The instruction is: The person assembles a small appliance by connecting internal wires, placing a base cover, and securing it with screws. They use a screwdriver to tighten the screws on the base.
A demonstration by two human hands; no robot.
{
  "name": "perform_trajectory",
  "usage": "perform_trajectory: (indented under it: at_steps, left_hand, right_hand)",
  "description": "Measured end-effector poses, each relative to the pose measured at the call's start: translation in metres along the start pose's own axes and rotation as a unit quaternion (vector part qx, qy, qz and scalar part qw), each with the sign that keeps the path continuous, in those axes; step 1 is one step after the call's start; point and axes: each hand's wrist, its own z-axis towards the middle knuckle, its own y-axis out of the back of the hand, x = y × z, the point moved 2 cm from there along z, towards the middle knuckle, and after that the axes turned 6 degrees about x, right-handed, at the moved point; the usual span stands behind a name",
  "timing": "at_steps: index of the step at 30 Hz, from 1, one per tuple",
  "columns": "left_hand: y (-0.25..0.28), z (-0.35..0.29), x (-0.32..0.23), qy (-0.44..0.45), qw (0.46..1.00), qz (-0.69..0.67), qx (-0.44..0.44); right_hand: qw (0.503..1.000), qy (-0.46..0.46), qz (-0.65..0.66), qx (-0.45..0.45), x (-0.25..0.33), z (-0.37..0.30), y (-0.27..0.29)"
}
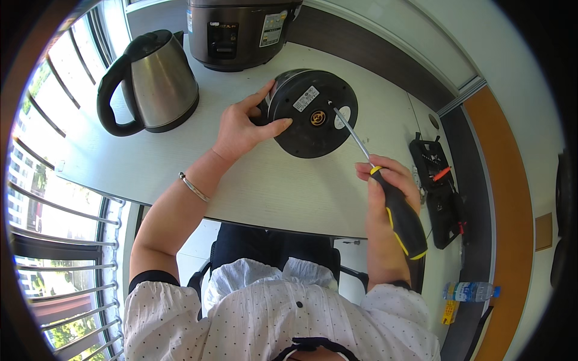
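Table (253, 195) with a pale surface spreads beneath a round, black-bottomed appliance (306, 136), underside facing you, your left hand (241, 127) clasping its edge; your right hand (404, 175) grips a black-and-yellow-handled metal screwdriver (400, 210), tip at the underside.

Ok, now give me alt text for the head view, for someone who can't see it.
A person's left hand grips an appliance, its round black underside showing, while the right hand holds a screwdriver with its tip at that underside. On the pale table are also a steel kettle, a dark cooker and a black tool case.
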Motion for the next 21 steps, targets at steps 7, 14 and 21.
perform_trajectory:
  at_steps: [7, 14, 21]
  left_hand:
    - [0.001, 0.000, 0.004, 0.002, 1.000, 0.003, 0.001]
    - [0.003, -0.001, -0.006, 0.041, 0.998, 0.018, 0.041]
    - [0.004, -0.001, -0.002, 0.032, 0.999, 0.006, 0.013]
  right_hand:
    - [0.999, -0.049, 0.022, 0.009, 0.009, 0.006, -0.002]
    - [0.993, -0.087, 0.060, 0.043, 0.013, 0.015, 0.011]
    - [0.994, -0.079, 0.039, 0.060, 0.014, 0.027, 0.020]
